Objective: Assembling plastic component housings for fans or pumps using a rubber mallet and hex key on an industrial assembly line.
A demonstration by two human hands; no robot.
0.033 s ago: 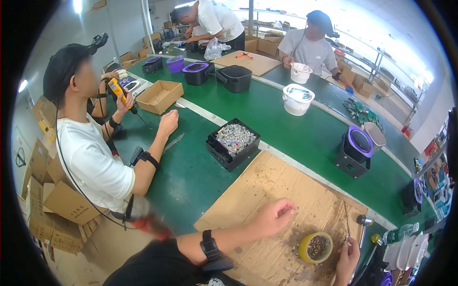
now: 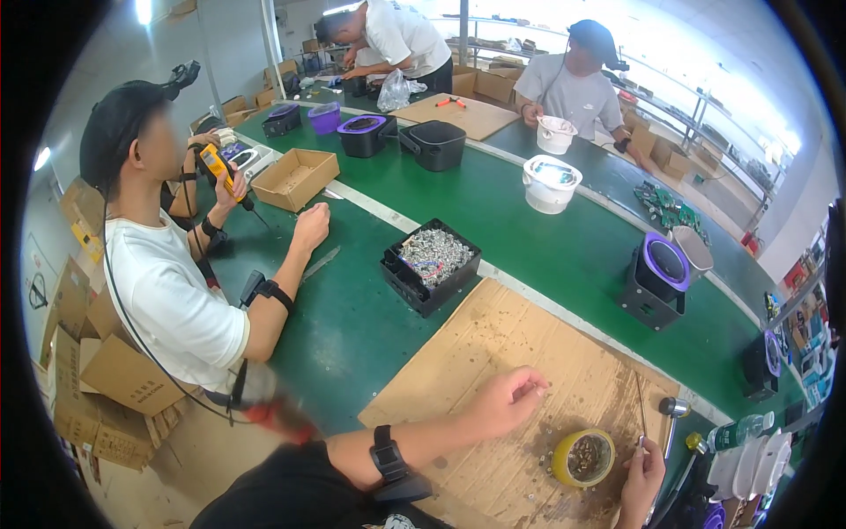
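Note:
My left hand [image 2: 509,402] is loosely closed above the brown cardboard sheet [image 2: 458,370], its fingers curled inward. Whether anything lies inside the fingers is hidden. At the lower right, my right hand [image 2: 644,483] is closed around the near end of a thin metal rod [image 2: 640,406], which points away from me over the cardboard. Between my hands, closer to the right one, a yellow tape roll [image 2: 564,462] lies flat, with small brass-coloured screws [image 2: 584,457] inside its ring. Dark stains and small bits dot the cardboard.
Beyond the cardboard sits a black box [image 2: 412,293] of small metal parts. Right are a silver hammer-like head [image 2: 675,406], a plastic bottle [image 2: 740,432] and a black-and-purple housing [image 2: 656,286]. A co-worker [image 2: 176,282] at left holds a yellow electric screwdriver [image 2: 217,169]. White buckets [image 2: 551,196] stand farther off.
My hands have not moved. At the far right, the seated co-worker's head and arm have shifted slightly, and the blue thing by that person's lower hand is out of sight.

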